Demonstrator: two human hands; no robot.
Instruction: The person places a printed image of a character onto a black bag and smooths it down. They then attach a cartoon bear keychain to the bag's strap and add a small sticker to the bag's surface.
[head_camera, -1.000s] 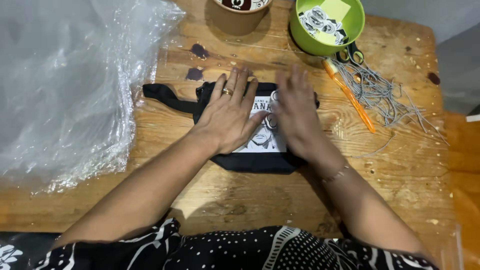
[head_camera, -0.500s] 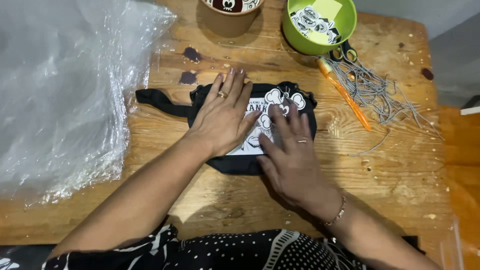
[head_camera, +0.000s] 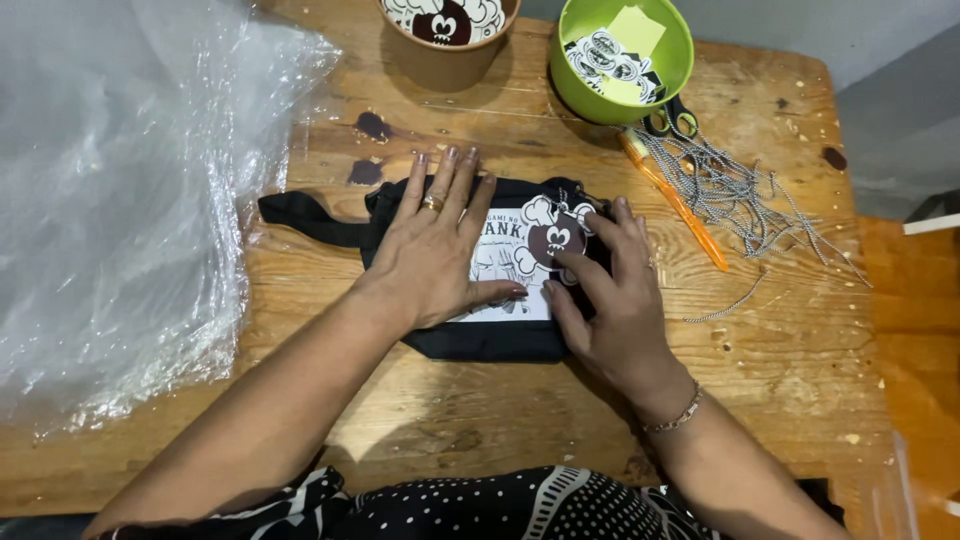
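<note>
Head camera showed the right hand (head_camera: 610, 300) had slid down from the black pouch's (head_camera: 480, 340) far edge onto its cloud-shaped sticker (head_camera: 550, 235), flat and open; the left hand (head_camera: 435, 250) stayed spread, pinning the pouch mid-counter (head_camera: 500, 430), smoothing underway.

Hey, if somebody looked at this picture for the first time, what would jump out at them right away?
Probably the two hands at the table's centre: the left hand lies flat on a black pouch, while the right hand presses a cartoon sticker onto its white card. Next, the bright green bowl of stickers at the top, and the crumpled clear plastic sheet covering the left side.
</note>
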